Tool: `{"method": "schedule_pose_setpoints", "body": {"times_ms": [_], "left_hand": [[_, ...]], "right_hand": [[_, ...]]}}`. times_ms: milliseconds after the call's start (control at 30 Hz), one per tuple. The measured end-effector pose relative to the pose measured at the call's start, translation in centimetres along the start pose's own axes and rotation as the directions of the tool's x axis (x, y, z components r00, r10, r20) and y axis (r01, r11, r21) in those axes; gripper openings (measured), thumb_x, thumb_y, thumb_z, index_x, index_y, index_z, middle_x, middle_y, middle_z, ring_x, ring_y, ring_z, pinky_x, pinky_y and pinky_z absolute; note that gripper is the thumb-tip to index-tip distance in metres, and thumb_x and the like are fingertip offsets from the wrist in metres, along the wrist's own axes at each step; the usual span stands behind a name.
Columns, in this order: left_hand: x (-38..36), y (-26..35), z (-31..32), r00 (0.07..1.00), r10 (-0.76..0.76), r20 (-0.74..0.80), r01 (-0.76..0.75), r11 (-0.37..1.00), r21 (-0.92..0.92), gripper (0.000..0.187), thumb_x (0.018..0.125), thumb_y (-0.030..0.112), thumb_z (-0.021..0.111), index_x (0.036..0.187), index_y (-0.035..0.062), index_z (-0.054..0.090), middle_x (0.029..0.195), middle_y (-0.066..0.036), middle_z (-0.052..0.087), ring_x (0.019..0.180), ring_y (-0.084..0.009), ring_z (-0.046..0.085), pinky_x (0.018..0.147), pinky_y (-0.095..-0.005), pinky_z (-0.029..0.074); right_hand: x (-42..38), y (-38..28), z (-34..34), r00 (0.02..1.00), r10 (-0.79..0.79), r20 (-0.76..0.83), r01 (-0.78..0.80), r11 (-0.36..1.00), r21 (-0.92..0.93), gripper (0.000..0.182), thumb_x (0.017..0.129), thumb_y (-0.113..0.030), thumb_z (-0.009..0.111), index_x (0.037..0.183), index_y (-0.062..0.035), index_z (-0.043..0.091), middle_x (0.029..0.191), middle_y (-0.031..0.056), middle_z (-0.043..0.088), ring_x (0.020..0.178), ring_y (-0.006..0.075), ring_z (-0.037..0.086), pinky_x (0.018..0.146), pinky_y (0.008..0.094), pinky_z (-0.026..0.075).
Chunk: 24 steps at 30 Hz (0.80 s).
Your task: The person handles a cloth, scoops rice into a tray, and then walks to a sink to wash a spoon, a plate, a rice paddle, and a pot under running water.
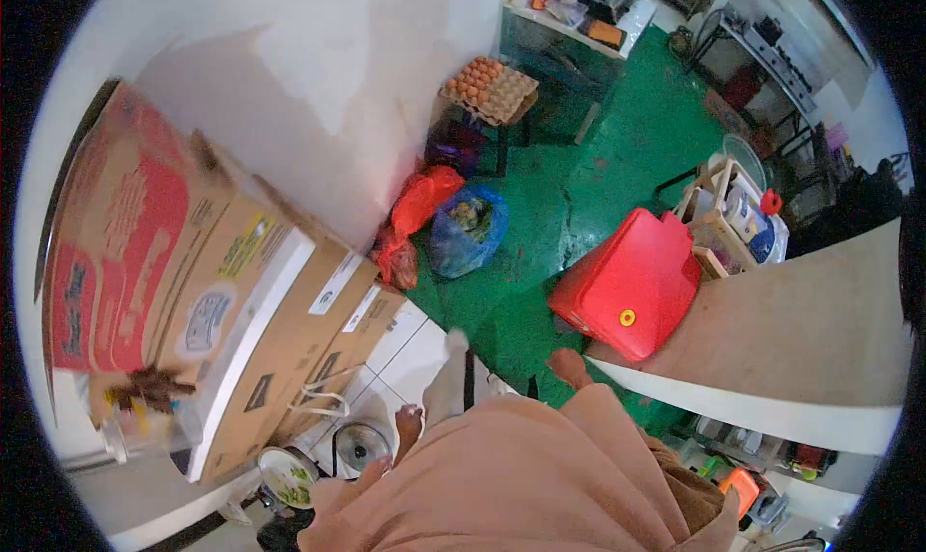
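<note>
Below me, a brown garment (502, 465) covers much of the lower view. My left hand (410, 422) shows small at its left edge, over white floor tiles and near a round lid with a glass centre (363, 444). Its fingers are too small and blurred to read. Out from the garment's right side comes my right hand (567, 367), over the green floor, with blurred fingers. A large red container with a yellow knob (637, 287) is the thing nearest to it. Between my hands lies a grey shape with a dark stripe (449, 383).
Large cardboard boxes (280, 350) stack up along the left wall. Ahead on the green floor (540, 215) sit a blue plastic bag (468, 234) and red bags (424, 200). Egg trays (490, 89) rest on a stool. A wooden surface (772, 306) juts in from the right.
</note>
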State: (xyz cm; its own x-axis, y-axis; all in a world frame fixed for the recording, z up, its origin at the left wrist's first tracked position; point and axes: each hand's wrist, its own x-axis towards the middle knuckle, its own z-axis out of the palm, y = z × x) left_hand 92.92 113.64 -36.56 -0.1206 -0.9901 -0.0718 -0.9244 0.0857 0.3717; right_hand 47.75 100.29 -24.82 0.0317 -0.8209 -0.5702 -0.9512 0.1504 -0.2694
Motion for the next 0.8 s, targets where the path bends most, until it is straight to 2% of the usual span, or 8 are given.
{"method": "schedule_pose_setpoints", "body": {"times_ms": [67,167,267,400,567,733,767,800], "left_hand": [[6.4,1.9,-2.9,0.965,-0.254,-0.059,0.205,0.879,-0.430,0.013,0.072,0.018,0.054,0.077,0.0115,0.064,0.082,-0.010,0.061,0.079,-0.0293,0.056,0.068,-0.0383,0.045],[14.8,2.6,-6.5,0.994,-0.037,-0.104,-0.013,0.893,-0.449,0.015,0.075,0.018,0.051,0.078,0.0096,0.063,0.080,-0.010,0.062,0.075,-0.0288,0.056,0.068,-0.0372,0.046],[22.9,2.2,-8.1,0.998,0.039,0.057,-0.010,0.898,-0.440,0.016,0.077,0.020,0.050,0.079,0.0100,0.063,0.078,-0.008,0.060,0.072,-0.0251,0.055,0.065,-0.0349,0.045],[36.2,1.5,-7.9,0.906,-0.119,0.405,0.321,0.817,-0.478,0.017,0.080,0.022,0.049,0.079,0.0105,0.062,0.075,-0.005,0.058,0.068,-0.0201,0.053,0.061,-0.0319,0.044],[56.0,6.6,-6.3,0.726,-0.312,0.613,0.682,0.444,-0.582,0.019,0.084,0.024,0.047,0.079,0.0112,0.060,0.072,-0.002,0.056,0.064,-0.0139,0.050,0.056,-0.0281,0.042],[72.1,19.0,-3.4,0.906,-0.240,0.348,0.421,0.437,-0.795,0.014,0.084,0.019,0.050,0.087,0.0085,0.058,0.074,0.000,0.056,0.063,-0.0103,0.049,0.054,-0.0250,0.040],[73.7,24.6,-7.3,0.938,-0.190,0.289,0.343,0.399,-0.850,0.011,0.083,0.013,0.052,0.091,0.0088,0.058,0.077,0.001,0.057,0.064,-0.0107,0.051,0.054,-0.0252,0.041],[75.6,26.2,-6.4,0.929,-0.174,0.327,0.370,0.408,-0.835,0.012,0.083,0.013,0.052,0.092,0.0090,0.057,0.077,0.001,0.058,0.065,-0.0108,0.051,0.055,-0.0255,0.041]], "right_hand": [[3.2,-2.1,-3.7,0.998,0.023,-0.061,-0.015,0.992,0.123,0.035,0.078,-0.035,0.055,0.072,-0.0021,0.062,0.074,0.0185,0.061,0.075,0.0352,0.059,0.064,0.0466,0.047],[8.5,-2.5,-7.3,0.999,-0.016,-0.047,0.024,0.983,0.182,0.036,0.079,-0.038,0.053,0.074,-0.0028,0.062,0.076,0.0193,0.061,0.074,0.0356,0.059,0.065,0.0458,0.047],[12.1,0.1,-10.4,0.996,0.060,-0.070,-0.046,0.981,0.187,0.037,0.080,-0.039,0.052,0.077,-0.0032,0.062,0.076,0.0195,0.061,0.074,0.0360,0.059,0.063,0.0458,0.046],[12.6,1.4,-21.3,0.937,0.213,-0.279,-0.121,0.942,0.313,0.040,0.083,-0.040,0.049,0.073,-0.0026,0.060,0.073,0.0194,0.060,0.073,0.0357,0.059,0.061,0.0461,0.045],[17.5,6.2,-28.9,0.738,0.437,-0.515,-0.133,0.841,0.524,0.038,0.086,-0.037,0.046,0.071,-0.0023,0.053,0.063,0.0177,0.057,0.061,0.0350,0.057,0.056,0.0455,0.043],[26.4,15.8,-35.1,0.670,0.544,-0.505,-0.033,0.701,0.712,0.020,0.085,-0.016,0.045,0.073,-0.0019,0.050,0.063,0.0153,0.056,0.056,0.0297,0.056,0.055,0.0399,0.043],[28.2,18.2,-36.2,0.674,0.531,-0.514,-0.028,0.713,0.700,0.017,0.083,-0.014,0.045,0.074,-0.0019,0.051,0.064,0.0152,0.057,0.057,0.0299,0.056,0.056,0.0397,0.044],[30.4,20.8,-38.2,0.675,0.511,-0.532,-0.015,0.730,0.683,0.014,0.082,-0.012,0.045,0.075,-0.0019,0.052,0.065,0.0151,0.057,0.058,0.0302,0.056,0.057,0.0394,0.044]]}}
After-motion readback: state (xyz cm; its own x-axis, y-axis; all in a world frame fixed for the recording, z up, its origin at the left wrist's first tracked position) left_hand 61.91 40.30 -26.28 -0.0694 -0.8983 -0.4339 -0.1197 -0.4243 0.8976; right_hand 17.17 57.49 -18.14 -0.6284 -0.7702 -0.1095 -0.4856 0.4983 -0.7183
